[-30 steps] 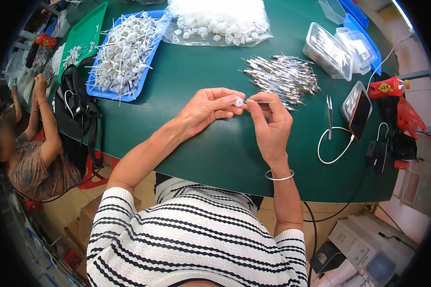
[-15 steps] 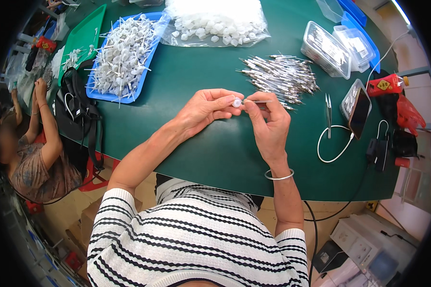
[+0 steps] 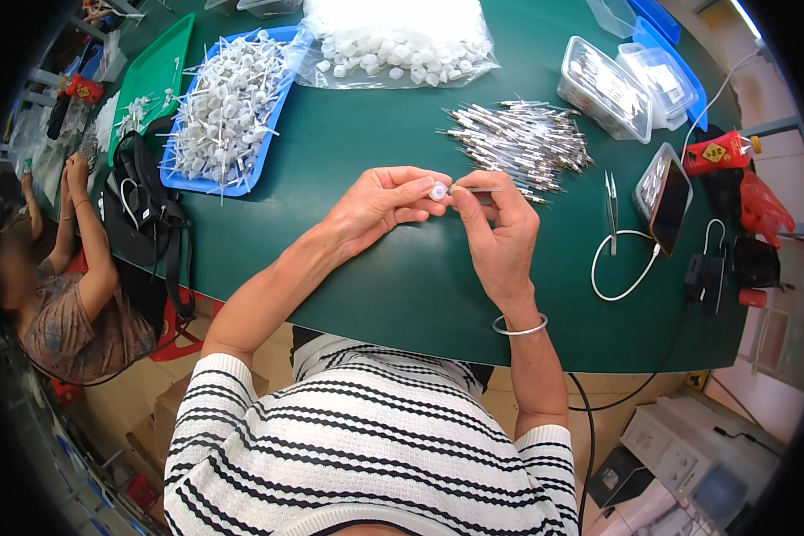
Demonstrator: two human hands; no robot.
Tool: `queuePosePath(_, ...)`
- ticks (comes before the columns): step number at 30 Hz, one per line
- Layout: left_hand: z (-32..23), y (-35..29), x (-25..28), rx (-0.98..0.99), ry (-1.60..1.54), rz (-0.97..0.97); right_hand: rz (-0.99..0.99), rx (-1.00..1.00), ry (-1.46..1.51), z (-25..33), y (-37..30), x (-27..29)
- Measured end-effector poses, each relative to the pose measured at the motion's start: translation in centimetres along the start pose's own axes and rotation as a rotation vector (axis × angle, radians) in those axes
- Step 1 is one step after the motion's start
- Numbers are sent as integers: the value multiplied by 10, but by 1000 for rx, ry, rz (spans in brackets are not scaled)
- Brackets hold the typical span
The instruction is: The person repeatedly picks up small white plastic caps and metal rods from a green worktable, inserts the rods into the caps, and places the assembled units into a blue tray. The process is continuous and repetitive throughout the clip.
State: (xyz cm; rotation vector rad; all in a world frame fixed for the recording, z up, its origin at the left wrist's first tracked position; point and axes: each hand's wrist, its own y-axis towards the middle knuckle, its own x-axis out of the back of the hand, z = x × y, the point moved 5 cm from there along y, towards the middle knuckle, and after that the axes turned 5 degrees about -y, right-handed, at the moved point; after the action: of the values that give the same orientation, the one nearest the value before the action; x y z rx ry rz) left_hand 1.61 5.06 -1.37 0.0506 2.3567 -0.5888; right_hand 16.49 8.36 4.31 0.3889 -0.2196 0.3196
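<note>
Over the middle of the green table, my left hand [image 3: 386, 201] pinches a small white translucent plastic cap [image 3: 438, 192] between thumb and forefinger. Close against it, my right hand [image 3: 500, 219] is closed on a thin metal rod [image 3: 482, 188], whose left end points at the cap. Fingertips hide where cap and rod come together, so I cannot tell if one is inside the other. Just beyond my right hand lies a heap of thin metal rods [image 3: 518, 143]. Behind my hands, a clear plastic bag [image 3: 393, 76] holds many loose white caps.
At the left, a blue tray [image 3: 167, 170] is piled with capped rods, beside a green tray [image 3: 165, 54] and a black bag [image 3: 134, 192]. Tweezers [image 3: 612, 214], a phone [image 3: 670, 214] with a white cable and clear plastic boxes [image 3: 603, 89] lie right. A co-worker [image 3: 80, 313] sits at far left.
Both hands keep the cap and rod together in nearly the same place. The whole view has shifted slightly, and my right hand appears a little closer to the left one.
</note>
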Motion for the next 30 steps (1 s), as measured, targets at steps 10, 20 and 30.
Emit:
queuePosePath(10,0,0,0,-6,9,-2,-3,58,-83,3,0,-1)
queuePosePath(20,0,0,1,0,7,6,12,40,-43,1,0,0)
queuePosePath(30,0,0,-1,-4,48,-5,26,160,-135,8,3,1)
